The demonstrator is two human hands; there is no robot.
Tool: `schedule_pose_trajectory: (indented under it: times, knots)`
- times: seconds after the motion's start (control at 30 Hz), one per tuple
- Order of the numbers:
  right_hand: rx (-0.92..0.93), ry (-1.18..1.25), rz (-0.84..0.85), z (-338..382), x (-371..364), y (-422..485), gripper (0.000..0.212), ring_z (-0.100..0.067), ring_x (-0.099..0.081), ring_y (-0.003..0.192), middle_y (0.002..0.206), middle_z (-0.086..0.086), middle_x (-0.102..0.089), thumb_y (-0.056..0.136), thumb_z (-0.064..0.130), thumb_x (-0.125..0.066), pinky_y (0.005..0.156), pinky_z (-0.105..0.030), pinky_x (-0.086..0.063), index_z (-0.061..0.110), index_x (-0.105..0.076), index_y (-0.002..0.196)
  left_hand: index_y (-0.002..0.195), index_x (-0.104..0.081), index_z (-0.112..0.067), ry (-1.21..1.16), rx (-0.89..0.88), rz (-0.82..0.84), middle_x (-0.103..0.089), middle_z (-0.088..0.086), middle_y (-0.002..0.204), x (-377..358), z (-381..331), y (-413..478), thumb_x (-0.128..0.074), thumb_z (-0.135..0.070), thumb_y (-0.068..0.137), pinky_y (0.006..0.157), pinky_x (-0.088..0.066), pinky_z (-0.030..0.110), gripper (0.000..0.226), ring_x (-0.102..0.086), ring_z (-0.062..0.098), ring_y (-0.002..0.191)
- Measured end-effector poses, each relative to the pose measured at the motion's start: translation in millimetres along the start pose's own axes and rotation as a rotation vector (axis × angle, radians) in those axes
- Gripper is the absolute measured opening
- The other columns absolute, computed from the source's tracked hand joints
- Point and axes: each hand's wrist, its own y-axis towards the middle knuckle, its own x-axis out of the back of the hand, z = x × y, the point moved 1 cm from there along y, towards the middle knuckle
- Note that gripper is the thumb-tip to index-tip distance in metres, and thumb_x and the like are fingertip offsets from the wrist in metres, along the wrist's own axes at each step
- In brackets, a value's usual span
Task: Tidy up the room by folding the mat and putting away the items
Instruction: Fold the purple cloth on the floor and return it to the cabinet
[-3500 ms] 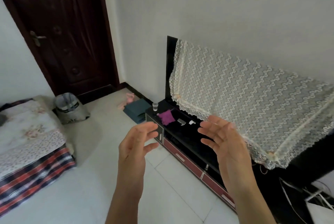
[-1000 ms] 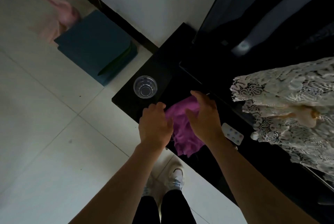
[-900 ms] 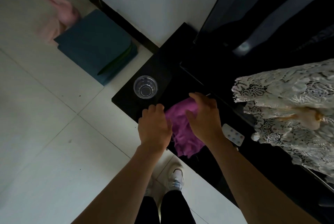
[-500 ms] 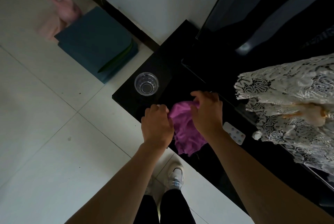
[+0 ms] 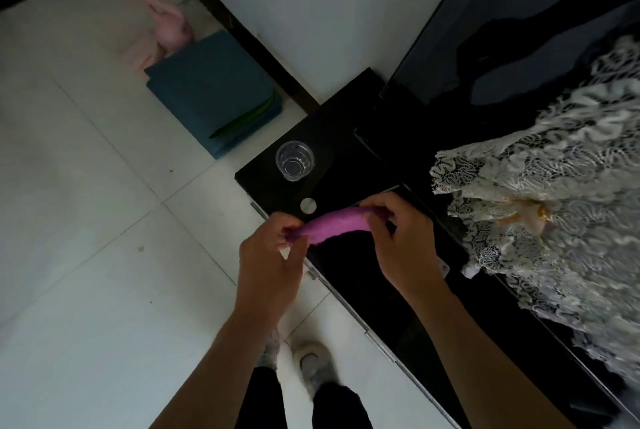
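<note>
Noted small purple fabric cloth (image 5: 334, 224), bunched into a loose roll, held over front edge of glossy black worktop (image 5: 332, 137). Pinched at lower-left end by left grip (image 5: 266, 265) and at upper-right end by right grip (image 5: 405, 248), fingers curled onto fabric. Logged long axis as running grip to grip, roughly along worktop edge. Judged equally near both; probably calls for bringing ends together.

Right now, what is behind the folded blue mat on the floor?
A pink soft item lies behind the folded blue mat, by the wall. The mat covers its near part.
</note>
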Motion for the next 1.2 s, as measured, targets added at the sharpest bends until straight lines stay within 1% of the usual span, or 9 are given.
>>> schedule_pose_trajectory:
  times: [0.2, 0.37, 0.6, 0.67, 0.73, 0.83, 0.9, 1.03, 1.2]
  knots:
    - [0.107, 0.177, 0.012, 77, 24, -24, 0.018, -0.008, -0.068, 0.088, 0.090, 0.008, -0.071, 0.091, 0.004, -0.064, 0.078, -0.028, -0.057, 0.018, -0.070, 0.101, 0.096, -0.065, -0.025, -0.017, -0.046, -0.165, -0.071, -0.013, 0.088, 70, -67, -38, -0.073, -0.007, 0.089, 0.076, -0.057, 0.021, 0.021, -0.069, 0.008, 0.083]
    - [0.318, 0.209, 0.142, 179, 69, -44, 0.014, -0.005, -0.067, 0.082, 0.086, 0.008, -0.070, 0.090, 0.004, -0.065, 0.072, -0.017, -0.052, 0.011, -0.072, 0.099, 0.095, -0.065, -0.021, 0.049, -0.119, -0.332, -0.065, -0.019, 0.088, 144, -149, -90, -0.070, -0.002, 0.090, 0.073, -0.047, 0.004, 0.021, -0.064, -0.002, 0.084]
    - [0.566, 0.327, 0.392, 320, 109, -115, 0.013, -0.011, -0.066, 0.079, 0.089, 0.004, -0.069, 0.094, 0.007, -0.063, 0.065, -0.022, -0.056, 0.014, -0.069, 0.103, 0.090, -0.065, -0.021, -0.013, -0.101, -0.713, -0.069, -0.017, 0.083, 237, -242, -214, -0.072, 0.000, 0.085, 0.073, -0.049, 0.009, 0.022, -0.067, 0.003, 0.078]
    - [0.641, 0.337, 0.494, 361, 112, -145, 0.012, -0.012, -0.068, 0.086, 0.092, 0.005, -0.069, 0.095, 0.008, -0.063, 0.071, -0.026, -0.059, 0.013, -0.068, 0.104, 0.091, -0.067, -0.018, -0.020, -0.085, -0.825, -0.070, -0.016, 0.085, 264, -261, -257, -0.071, 0.001, 0.085, 0.072, -0.049, 0.010, 0.020, -0.067, 0.004, 0.079]
    - [0.716, 0.364, 0.602, 399, 112, -181, 0.010, -0.016, -0.069, 0.086, 0.090, 0.004, -0.069, 0.095, 0.006, -0.063, 0.078, -0.021, -0.056, 0.013, -0.068, 0.102, 0.094, -0.069, -0.016, -0.028, -0.056, -0.926, -0.071, -0.017, 0.087, 289, -275, -305, -0.070, 0.000, 0.086, 0.073, -0.049, 0.009, 0.018, -0.067, 0.003, 0.082]
    - [0.816, 0.398, 0.723, 448, 106, -241, 0.016, -0.009, -0.066, 0.085, 0.089, 0.002, -0.068, 0.095, 0.002, -0.062, 0.079, -0.007, -0.047, 0.018, -0.066, 0.098, 0.088, -0.064, -0.030, 0.015, -0.032, -1.046, -0.072, -0.015, 0.083, 320, -288, -376, -0.071, -0.003, 0.088, 0.070, -0.047, 0.009, 0.028, -0.069, 0.002, 0.079]
    - [0.867, 0.413, 0.815, 472, 95, -284, 0.019, -0.011, -0.066, 0.086, 0.090, 0.002, -0.069, 0.095, 0.004, -0.063, 0.074, -0.016, -0.052, 0.022, -0.066, 0.097, 0.087, -0.061, -0.035, 0.037, -0.016, -1.142, -0.071, -0.014, 0.081, 338, -289, -429, -0.071, -0.002, 0.088, 0.069, -0.049, 0.010, 0.034, -0.069, 0.004, 0.076]
    - [0.940, 0.453, 0.966, 501, 68, -377, 0.013, -0.022, -0.069, 0.086, 0.091, -0.004, -0.072, 0.092, 0.005, -0.066, 0.074, -0.031, -0.057, 0.015, -0.072, 0.099, 0.090, -0.068, -0.025, 0.027, 0.031, -1.355, -0.072, -0.012, 0.082, 360, -277, -536, -0.072, -0.002, 0.087, 0.068, -0.054, 0.016, 0.024, -0.069, 0.009, 0.074]
    - [0.969, 0.455, 1.151, 513, 34, -504, 0.018, -0.017, -0.069, 0.082, 0.088, 0.002, -0.074, 0.091, 0.003, -0.068, 0.073, -0.024, -0.054, 0.019, -0.073, 0.094, 0.087, -0.069, -0.023, -0.058, 0.079, -1.512, -0.071, -0.004, 0.078, 369, -249, -666, -0.071, 0.002, 0.088, 0.067, -0.058, 0.028, 0.025, -0.068, 0.019, 0.070]
